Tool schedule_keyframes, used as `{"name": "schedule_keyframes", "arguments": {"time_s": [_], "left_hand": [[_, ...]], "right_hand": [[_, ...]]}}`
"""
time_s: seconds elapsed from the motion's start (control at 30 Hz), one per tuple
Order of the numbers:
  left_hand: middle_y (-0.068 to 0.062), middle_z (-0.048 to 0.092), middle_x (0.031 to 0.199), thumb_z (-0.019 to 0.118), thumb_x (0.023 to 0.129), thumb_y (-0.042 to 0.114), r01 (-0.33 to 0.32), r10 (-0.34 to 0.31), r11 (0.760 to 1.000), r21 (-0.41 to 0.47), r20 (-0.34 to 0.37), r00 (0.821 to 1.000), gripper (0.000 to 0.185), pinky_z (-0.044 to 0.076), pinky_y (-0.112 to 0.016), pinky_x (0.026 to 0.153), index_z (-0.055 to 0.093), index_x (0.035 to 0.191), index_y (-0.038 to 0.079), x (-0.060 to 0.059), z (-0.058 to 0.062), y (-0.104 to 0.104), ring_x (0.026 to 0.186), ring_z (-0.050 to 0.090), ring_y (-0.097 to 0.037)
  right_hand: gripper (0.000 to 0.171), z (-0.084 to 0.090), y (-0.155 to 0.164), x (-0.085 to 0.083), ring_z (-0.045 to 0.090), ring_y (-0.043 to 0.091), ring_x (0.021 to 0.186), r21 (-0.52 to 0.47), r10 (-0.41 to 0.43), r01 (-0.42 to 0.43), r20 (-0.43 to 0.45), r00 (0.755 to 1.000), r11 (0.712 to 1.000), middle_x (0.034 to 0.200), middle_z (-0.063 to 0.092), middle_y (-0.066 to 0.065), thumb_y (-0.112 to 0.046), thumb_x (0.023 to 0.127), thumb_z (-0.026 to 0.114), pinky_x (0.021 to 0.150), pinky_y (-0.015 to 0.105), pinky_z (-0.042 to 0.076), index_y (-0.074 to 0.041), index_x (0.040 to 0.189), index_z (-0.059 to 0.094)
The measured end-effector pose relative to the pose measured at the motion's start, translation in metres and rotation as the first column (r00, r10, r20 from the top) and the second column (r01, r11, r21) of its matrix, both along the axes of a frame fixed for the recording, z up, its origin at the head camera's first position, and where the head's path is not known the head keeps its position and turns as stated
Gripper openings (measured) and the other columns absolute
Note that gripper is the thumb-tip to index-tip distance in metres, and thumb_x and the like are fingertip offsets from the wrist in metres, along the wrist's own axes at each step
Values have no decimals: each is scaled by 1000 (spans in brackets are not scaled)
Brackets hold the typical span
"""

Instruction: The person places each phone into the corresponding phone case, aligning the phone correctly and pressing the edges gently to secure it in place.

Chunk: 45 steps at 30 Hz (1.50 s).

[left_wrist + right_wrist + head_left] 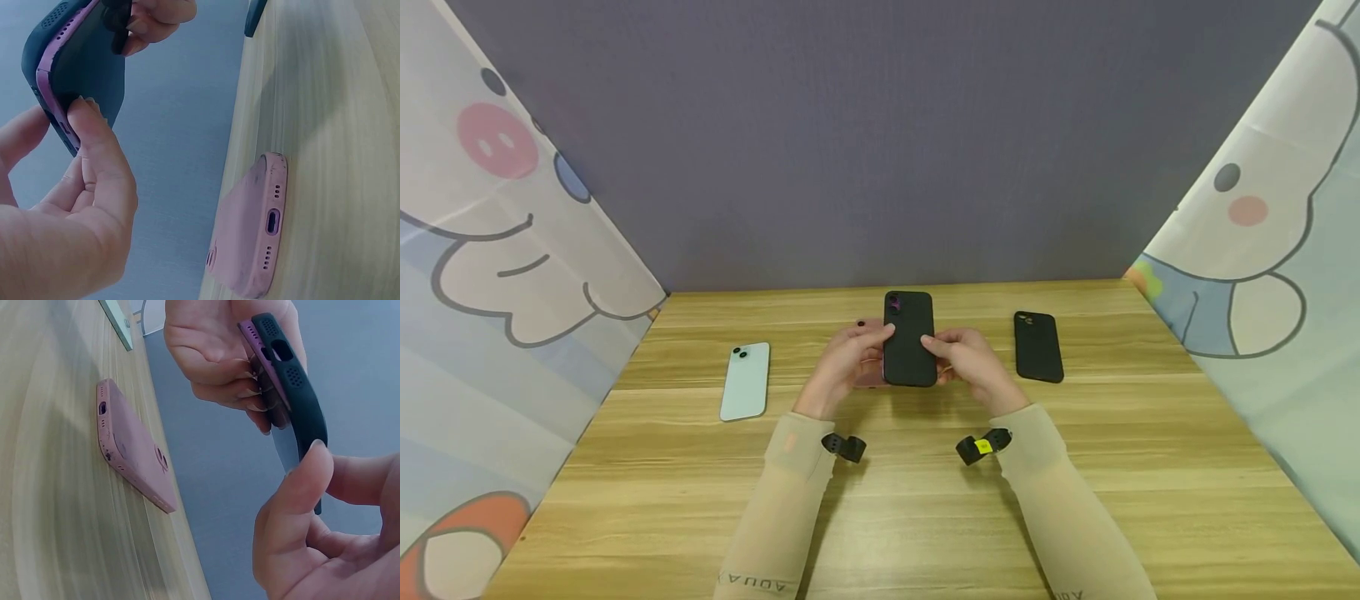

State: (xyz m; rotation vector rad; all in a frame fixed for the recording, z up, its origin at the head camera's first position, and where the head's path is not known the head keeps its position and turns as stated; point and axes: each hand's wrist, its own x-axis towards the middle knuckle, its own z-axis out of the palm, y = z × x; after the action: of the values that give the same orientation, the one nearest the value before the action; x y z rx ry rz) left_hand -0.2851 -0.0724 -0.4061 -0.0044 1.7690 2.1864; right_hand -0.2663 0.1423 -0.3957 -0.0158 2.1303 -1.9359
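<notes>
A purple-edged phone (87,69) and a black case (910,354) are held together above the worktop (895,508), pinched at the sides between thumb and fingers of the left hand (842,358) and the right hand (973,362). A pink phone or case (244,225) is seen behind, a pale phone (747,383) to the left, a second black case (1039,350) to the right.
</notes>
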Motion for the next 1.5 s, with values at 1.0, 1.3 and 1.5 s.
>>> {"name": "schedule_keyframes", "arguments": {"time_s": [1.0,1.3,1.5], "left_hand": [[-6,65,78,71,96,17,-12,10,998,-68,-30,999,16,55,-41,78,73,100,1,1,0,0,70,64,-18],[-7,67,79,72,95,21,58,-62,995,-79,-46,997,17,58,-38,73,75,88,7,2,1,0,70,67,-20],[-5,65,73,74,94,22,82,-83,995,-62,-20,996,24,58,-37,70,69,74,10,2,0,0,66,66,-19]], "right_hand": [[29,3,4,1,53,16,60,-82,45,-41,39,998,996,74,55,6,-27,104,60,57,28,54,0,94,63],[35,2,9,-2,54,15,60,-119,8,-4,39,999,993,76,55,6,-35,105,58,57,28,55,-1,96,62],[38,0,13,-4,55,15,58,-161,-29,35,40,999,986,74,56,5,-37,105,58,58,28,55,-3,90,61]]}}
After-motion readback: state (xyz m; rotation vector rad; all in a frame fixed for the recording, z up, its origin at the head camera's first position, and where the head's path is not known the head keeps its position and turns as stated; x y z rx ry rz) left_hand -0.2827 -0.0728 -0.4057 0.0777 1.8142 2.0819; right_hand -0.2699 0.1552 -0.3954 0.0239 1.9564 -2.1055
